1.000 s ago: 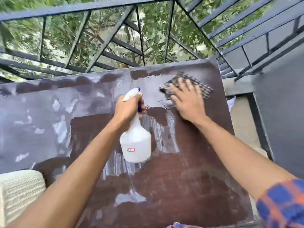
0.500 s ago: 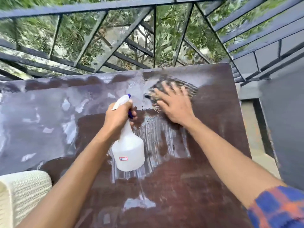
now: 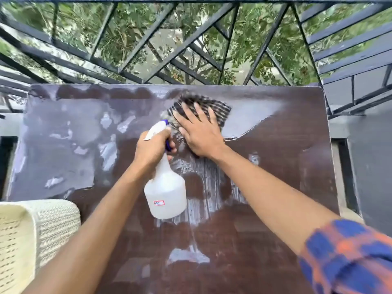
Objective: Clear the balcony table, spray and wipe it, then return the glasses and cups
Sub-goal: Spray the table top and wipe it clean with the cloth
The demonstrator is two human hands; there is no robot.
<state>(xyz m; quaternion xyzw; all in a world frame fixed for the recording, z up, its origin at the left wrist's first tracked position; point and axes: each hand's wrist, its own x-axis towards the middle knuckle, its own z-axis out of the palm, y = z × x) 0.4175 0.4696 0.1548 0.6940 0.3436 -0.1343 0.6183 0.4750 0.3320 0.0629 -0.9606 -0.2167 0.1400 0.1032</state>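
The dark brown balcony table fills the view, wet and streaked with glare. My left hand grips the neck of a white spray bottle with a blue trigger, held above the table's middle. My right hand lies flat, fingers spread, pressing a dark striped cloth onto the far middle of the tabletop. The two hands are almost touching. No glasses or cups are in view.
A black metal railing with trees behind it runs along the table's far edge. A cream woven chair stands at the near left corner. A grey wall and a narrow floor strip lie to the right.
My right hand has slid the cloth leftward across the far part of the table, closer to my left hand. The bottle stays held in the left hand.
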